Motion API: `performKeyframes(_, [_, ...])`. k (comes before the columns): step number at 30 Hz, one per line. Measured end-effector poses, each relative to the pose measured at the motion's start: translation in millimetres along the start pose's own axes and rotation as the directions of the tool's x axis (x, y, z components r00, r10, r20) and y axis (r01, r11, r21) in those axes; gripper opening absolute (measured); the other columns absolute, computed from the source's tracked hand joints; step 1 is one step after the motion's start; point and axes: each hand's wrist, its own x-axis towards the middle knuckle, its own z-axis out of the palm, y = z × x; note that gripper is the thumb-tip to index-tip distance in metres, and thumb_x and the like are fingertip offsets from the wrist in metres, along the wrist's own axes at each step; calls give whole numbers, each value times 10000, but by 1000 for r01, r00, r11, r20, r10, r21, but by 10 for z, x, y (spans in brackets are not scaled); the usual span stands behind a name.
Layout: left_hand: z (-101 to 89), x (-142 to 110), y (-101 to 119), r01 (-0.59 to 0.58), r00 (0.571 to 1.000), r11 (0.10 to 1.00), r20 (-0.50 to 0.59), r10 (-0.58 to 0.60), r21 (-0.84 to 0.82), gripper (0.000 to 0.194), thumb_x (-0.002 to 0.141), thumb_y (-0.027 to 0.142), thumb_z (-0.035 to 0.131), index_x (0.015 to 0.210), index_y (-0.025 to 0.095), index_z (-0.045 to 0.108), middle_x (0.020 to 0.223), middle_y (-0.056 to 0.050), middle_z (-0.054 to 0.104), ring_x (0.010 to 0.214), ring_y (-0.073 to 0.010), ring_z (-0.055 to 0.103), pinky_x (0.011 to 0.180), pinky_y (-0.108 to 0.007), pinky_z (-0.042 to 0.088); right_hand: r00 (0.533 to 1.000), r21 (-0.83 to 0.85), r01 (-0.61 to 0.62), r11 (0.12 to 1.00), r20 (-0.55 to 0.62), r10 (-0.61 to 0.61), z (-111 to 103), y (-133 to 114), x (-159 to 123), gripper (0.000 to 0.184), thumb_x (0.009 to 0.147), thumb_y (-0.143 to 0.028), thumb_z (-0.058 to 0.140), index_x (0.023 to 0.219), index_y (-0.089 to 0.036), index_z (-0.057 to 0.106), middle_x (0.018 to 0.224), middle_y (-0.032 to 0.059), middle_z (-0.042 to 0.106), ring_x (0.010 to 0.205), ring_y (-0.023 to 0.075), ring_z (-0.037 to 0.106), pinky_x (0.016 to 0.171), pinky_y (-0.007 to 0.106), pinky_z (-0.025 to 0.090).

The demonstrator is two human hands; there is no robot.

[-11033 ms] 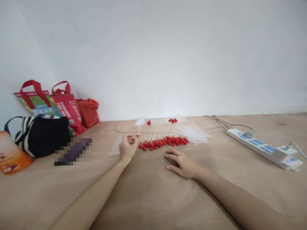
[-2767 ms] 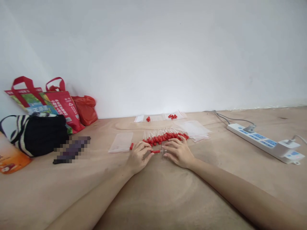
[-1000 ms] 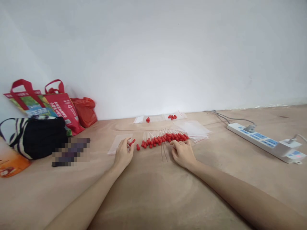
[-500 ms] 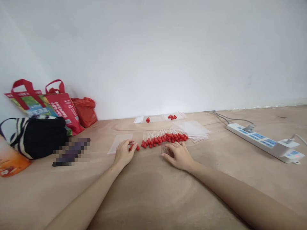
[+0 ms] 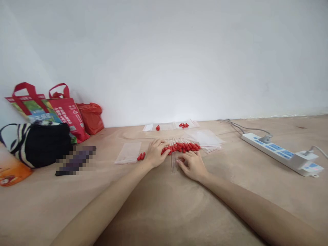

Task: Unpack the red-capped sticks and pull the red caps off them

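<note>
A row of sticks with red bulb-like tips [image 5: 187, 147] lies in the middle of the table, pale stems pointing toward the wall. My left hand [image 5: 155, 153] reaches over the left end of this row, fingers stretched and thumb apart beside the red tips. My right hand [image 5: 192, 164] rests in front of the row, loosely curled, with thumb and forefinger apart. Just left of its fingertips are thin clear stems [image 5: 173, 164]. A few separate red tips [image 5: 141, 156] lie left of my left hand, beside a clear flat plastic bag [image 5: 128, 152].
Near the wall, clear bags [image 5: 166, 126] hold red pieces. More clear bags [image 5: 208, 138] are stacked right of the row. A white power strip [image 5: 279, 150] with cables stands right. Shopping bags [image 5: 68, 116], a black bag [image 5: 48, 145] and a blurred dark object [image 5: 78, 160] are left.
My left hand has moved right, from the separate red tips to the row's left end, leaving those tips beside the clear bag. My right hand has shifted slightly right, away from the thin stems.
</note>
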Motion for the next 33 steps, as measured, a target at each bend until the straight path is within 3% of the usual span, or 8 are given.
performKeyframes(4, [233, 375, 134, -165, 981, 986, 97, 167, -27, 253, 806, 228, 460, 1031, 223, 576, 1033, -65, 530, 966, -203, 478, 851, -365, 387, 999, -33, 8, 999, -31, -9, -24, 37, -7, 185, 803, -271, 452, 700, -187, 580, 691, 3, 628, 685, 125, 513, 696, 300, 221])
performKeyframes(10, [339, 546, 183, -172, 973, 969, 122, 195, -179, 141, 752, 122, 517, 841, 182, 607, 879, -39, 552, 828, -157, 534, 779, -297, 447, 998, -27, -16, 999, -53, 15, -40, 63, -8, 182, 796, -246, 449, 682, -192, 580, 653, -9, 621, 654, 125, 515, 695, 308, 222])
performKeyframes(14, [116, 358, 148, -108, 993, 956, -70, 92, -271, 140, 792, 138, 468, 896, 156, 560, 867, -44, 559, 806, -132, 543, 756, -268, 460, 995, 8, -8, 1000, -101, 9, -21, 78, -11, 146, 788, -233, 451, 765, -203, 592, 734, 5, 615, 706, 137, 531, 716, 315, 253])
performKeyframes(17, [-60, 33, 98, -42, 971, 925, -234, -52, -379, 99, 765, 153, 501, 844, 168, 558, 806, -28, 568, 762, -128, 552, 699, -258, 477, 984, 37, -19, 999, -178, 25, 7, 105, -10, 218, 775, -271, 474, 961, -199, 560, 915, 51, 584, 831, 168, 530, 735, 318, 299])
performKeyframes(19, [-121, -220, 72, 32, 960, 899, -235, -149, -438, 51, 744, 166, 522, 787, 165, 551, 792, -31, 568, 741, -130, 558, 652, -249, 486, 975, 40, -14, 999, -221, 23, 25, 122, -8, 335, 763, -304, 490, 1075, -183, 508, 1022, 89, 537, 946, 200, 495, 757, 329, 326])
performKeyframes(24, [-142, -616, 115, 9, 990, 844, -115, -84, -536, 34, 727, 139, 516, 742, 158, 540, 790, -46, 570, 744, -131, 570, 655, -259, 495, 972, -11, 95, 995, -215, -95, 22, 118, -10, 521, 754, -384, 515, 1224, -186, 412, 1176, 131, 444, 1062, 239, 421, 834, 381, 330])
performKeyframes(28, [-150, -627, 205, -57, 996, 839, -93, 7, -542, 68, 717, 98, 504, 714, 160, 532, 772, -44, 567, 726, -126, 561, 632, -247, 482, 958, -32, 252, 967, -136, -254, -18, 74, -21, 366, 771, -423, 520, 1105, -274, 539, 1195, 84, 466, 1039, 223, 436, 851, 400, 289])
performKeyframes(33, [-164, -611, 217, -123, 992, 853, -75, 98, -507, 89, 749, 106, 483, 791, 162, 538, 799, -47, 569, 758, -130, 556, 682, -259, 467, 919, 13, 387, 922, -90, -384, -30, 23, -23, 156, 805, -353, 507, 826, -283, 645, 954, 9, 601, 891, 155, 479, 858, 381, 238])
